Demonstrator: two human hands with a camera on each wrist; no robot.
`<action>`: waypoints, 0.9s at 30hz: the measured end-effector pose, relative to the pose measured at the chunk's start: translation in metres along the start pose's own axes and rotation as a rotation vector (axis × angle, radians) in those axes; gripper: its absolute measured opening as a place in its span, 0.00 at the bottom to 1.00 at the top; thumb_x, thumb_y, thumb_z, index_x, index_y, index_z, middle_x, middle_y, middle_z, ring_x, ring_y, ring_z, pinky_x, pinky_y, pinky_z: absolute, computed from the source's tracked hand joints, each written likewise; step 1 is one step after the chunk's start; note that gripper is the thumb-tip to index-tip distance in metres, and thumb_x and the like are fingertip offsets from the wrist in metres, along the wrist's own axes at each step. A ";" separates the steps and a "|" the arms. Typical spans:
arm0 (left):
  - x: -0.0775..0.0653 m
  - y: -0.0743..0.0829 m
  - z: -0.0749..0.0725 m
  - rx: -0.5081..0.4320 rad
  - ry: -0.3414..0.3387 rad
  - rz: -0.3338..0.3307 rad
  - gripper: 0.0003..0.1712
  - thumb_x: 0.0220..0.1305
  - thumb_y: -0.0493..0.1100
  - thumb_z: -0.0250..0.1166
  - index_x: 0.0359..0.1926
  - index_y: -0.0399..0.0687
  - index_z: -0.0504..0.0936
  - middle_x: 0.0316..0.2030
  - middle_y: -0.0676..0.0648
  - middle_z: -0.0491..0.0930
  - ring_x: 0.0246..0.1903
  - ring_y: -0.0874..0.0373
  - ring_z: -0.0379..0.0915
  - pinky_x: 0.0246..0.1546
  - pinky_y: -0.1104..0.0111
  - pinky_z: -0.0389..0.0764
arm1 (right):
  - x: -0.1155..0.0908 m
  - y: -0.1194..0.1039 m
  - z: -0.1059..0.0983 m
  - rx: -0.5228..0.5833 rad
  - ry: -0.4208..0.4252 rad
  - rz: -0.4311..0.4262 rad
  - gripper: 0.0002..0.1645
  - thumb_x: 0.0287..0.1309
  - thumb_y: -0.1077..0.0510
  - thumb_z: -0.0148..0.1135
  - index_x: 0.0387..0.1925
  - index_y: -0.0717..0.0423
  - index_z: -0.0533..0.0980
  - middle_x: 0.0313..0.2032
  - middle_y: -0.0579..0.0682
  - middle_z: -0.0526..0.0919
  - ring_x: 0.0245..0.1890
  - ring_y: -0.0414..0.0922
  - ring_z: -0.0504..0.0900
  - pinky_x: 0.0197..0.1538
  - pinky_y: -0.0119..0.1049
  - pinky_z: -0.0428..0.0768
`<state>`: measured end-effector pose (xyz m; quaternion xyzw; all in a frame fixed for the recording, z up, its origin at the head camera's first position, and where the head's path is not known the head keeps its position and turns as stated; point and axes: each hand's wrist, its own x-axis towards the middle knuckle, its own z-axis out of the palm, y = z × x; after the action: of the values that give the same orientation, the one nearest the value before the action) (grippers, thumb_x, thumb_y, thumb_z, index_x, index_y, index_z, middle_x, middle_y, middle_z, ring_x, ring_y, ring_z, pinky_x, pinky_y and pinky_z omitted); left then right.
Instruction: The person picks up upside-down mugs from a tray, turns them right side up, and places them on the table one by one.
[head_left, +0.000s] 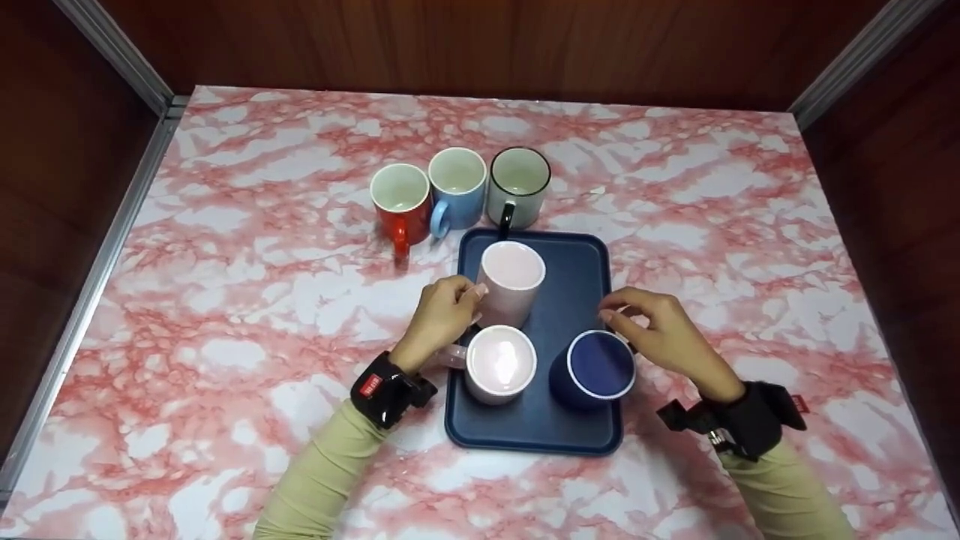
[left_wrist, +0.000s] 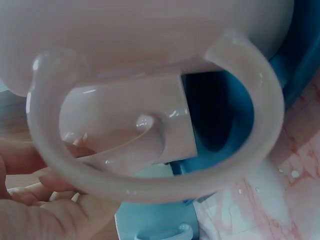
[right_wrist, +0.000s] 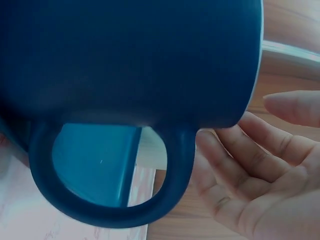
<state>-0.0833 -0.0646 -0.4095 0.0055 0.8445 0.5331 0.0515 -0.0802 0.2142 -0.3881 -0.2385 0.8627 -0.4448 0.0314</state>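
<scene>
From the head view, a dark blue tray (head_left: pixel 577 259) sits on the pink marble table (head_left: pixel 225 315) with three mugs on it: a far pink mug (head_left: pixel 511 281), a near pink mug (head_left: pixel 501 364) and a navy mug (head_left: pixel 596 369). The left hand (head_left: pixel 439 319) reaches between the two pink mugs, its fingertips curled against the far one's side; whether it truly grips the handle is hidden here. The right hand (head_left: pixel 667 337) hovers just beside the navy mug's rim, fingers loosely bent and holding nothing. Behind the tray stand a red mug (head_left: pixel 401 202), a light blue mug (head_left: pixel 456 187) and a black-rimmed mug (head_left: pixel 517 186), close together. The likely trouble is crowding: lifting the far pink mug with the wrist so near the near pink mug could knock it, or tip the lifted mug toward the black-rimmed one just beyond the tray edge

From the left wrist view, the near pink mug's handle (left_wrist: pixel 150 125) fills the frame, and fingers (left_wrist: pixel 45 200) lie below it, apart from the far mug's small handle, so a weak pinch could slip

From the right wrist view, the navy mug's handle (right_wrist: pixel 100 175) hangs free; the open palm (right_wrist: pixel 260 170) lies beside it, not touching. A careless sweep could shove the mug toward the tray's edge
</scene>
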 end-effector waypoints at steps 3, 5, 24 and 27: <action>0.000 0.002 -0.001 -0.030 0.007 -0.024 0.14 0.64 0.40 0.56 0.26 0.35 0.78 0.19 0.46 0.75 0.21 0.57 0.74 0.27 0.72 0.77 | -0.001 -0.005 0.001 0.028 0.020 0.033 0.05 0.56 0.67 0.59 0.34 0.61 0.79 0.29 0.50 0.82 0.30 0.43 0.80 0.19 0.29 0.75; 0.001 0.004 -0.001 -0.064 0.015 -0.040 0.13 0.64 0.40 0.56 0.26 0.35 0.78 0.20 0.45 0.75 0.22 0.55 0.75 0.27 0.73 0.77 | -0.001 -0.008 0.001 0.053 0.031 0.058 0.05 0.57 0.67 0.58 0.35 0.61 0.79 0.30 0.49 0.82 0.29 0.40 0.79 0.18 0.30 0.75; -0.004 0.036 -0.012 -0.242 0.122 0.085 0.13 0.63 0.39 0.57 0.26 0.34 0.78 0.16 0.45 0.73 0.18 0.58 0.69 0.21 0.73 0.67 | -0.005 -0.038 0.007 0.372 -0.048 0.036 0.07 0.58 0.68 0.55 0.36 0.71 0.76 0.31 0.60 0.81 0.34 0.48 0.82 0.39 0.35 0.78; -0.008 0.043 -0.011 -0.330 0.082 0.081 0.13 0.64 0.38 0.56 0.27 0.33 0.77 0.15 0.49 0.69 0.17 0.62 0.64 0.20 0.74 0.66 | -0.005 -0.041 0.010 0.398 -0.069 0.053 0.08 0.59 0.68 0.55 0.37 0.73 0.75 0.31 0.61 0.81 0.34 0.47 0.82 0.41 0.35 0.78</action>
<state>-0.0782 -0.0561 -0.3654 0.0093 0.7461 0.6658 -0.0044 -0.0571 0.1886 -0.3630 -0.2198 0.7624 -0.5968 0.1194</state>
